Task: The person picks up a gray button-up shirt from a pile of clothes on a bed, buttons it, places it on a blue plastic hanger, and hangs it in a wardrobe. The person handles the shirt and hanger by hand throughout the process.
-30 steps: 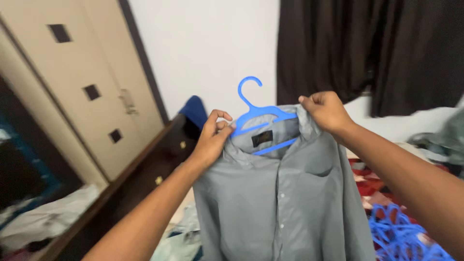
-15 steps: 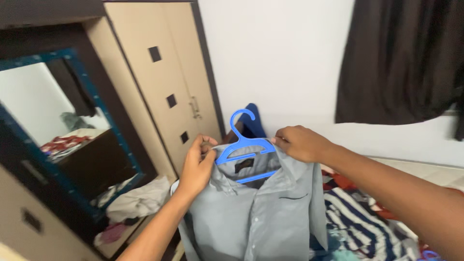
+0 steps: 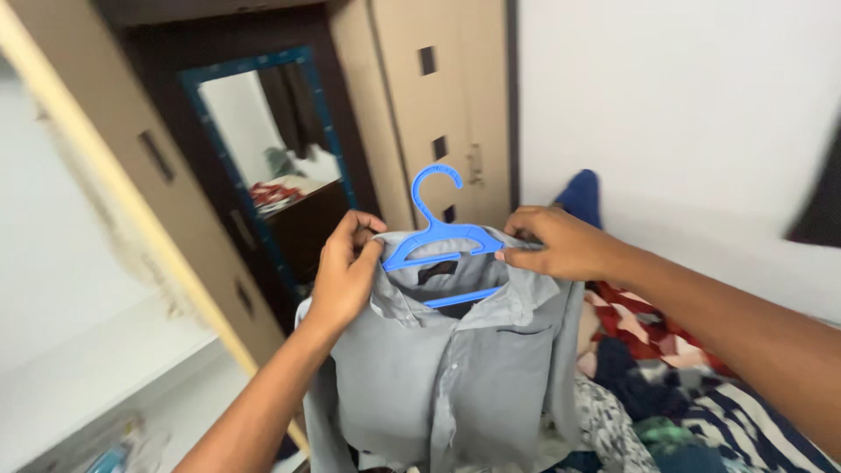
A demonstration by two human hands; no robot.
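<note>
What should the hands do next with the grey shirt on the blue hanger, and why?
Probably let the left hand slide up to the hook of the blue hanger. Both hands, the right hand too, pinch the grey shirt at its shoulders, the collar already sits round the hanger, and the hook stands free above.

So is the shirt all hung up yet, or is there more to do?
Done: the blue hanger already sits inside the collar of the grey shirt, with its hook sticking up. In hand: the left hand and right hand each pinch a shoulder of the shirt, holding it up in the air. Left: the hook is not on any rail, and more clothes lie heaped on the right.
</note>
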